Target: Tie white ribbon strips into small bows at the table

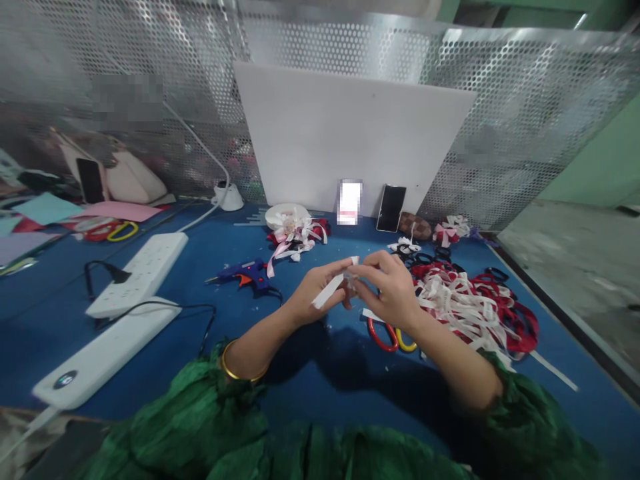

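Over the blue table (310,373), my left hand (315,293) pinches a short strip of white ribbon (331,288) that runs up to my fingertips. My right hand (390,287) meets it from the right, fingers closed on the upper end of the same strip. Both hands touch at the fingertips, a little above the table. Under my right wrist lie scissors with red and yellow handles (390,337). A pile of cut white and red ribbon pieces (475,310) lies just right of my right hand.
A blue glue gun (247,273) lies left of my hands, its cord trailing. Two white power strips (143,267) sit at the left. Finished ribbon bows (295,233) and two phones (391,208) stand by a white board at the back. Perforated metal screens enclose the table.
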The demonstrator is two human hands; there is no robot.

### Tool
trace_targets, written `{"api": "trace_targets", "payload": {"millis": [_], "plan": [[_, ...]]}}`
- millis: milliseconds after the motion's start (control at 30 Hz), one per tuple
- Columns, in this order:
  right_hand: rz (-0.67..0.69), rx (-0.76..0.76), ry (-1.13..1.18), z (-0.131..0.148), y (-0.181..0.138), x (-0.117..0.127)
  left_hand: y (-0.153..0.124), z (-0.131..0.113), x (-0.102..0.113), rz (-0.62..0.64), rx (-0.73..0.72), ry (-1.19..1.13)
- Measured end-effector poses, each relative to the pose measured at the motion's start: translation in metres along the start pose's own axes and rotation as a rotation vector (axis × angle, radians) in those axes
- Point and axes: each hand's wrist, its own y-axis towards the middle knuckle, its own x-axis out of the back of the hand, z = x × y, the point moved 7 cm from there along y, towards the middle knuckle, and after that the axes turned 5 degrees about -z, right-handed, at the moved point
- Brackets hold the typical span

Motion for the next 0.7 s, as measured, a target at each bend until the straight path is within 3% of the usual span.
{"api": "trace_targets", "payload": {"millis": [233,333,433,533,700], "plan": [[-0.097,-0.311,0.291,-0.021,-0.002,0.001,-0.001,0.005,-0.002,-0.042,0.061,0.004],[-0.137,-0.542,0.348,-0.031,-0.009,-0.005,-0.001,0.008,-0.003,-0.042,0.022,0.072],[-0.049,-0.816,0.562,-0.038,-0.022,-0.027,-0.003,0.008,-0.005,-0.037,0.005,0.154],[0.100,-1.047,0.841,-0.035,-0.036,-0.052,-0.005,0.003,-0.014,0.049,-0.031,0.254],[0.106,-1.213,1.049,-0.028,-0.045,-0.060,-0.006,0.000,-0.022,0.135,-0.019,0.167]]}}
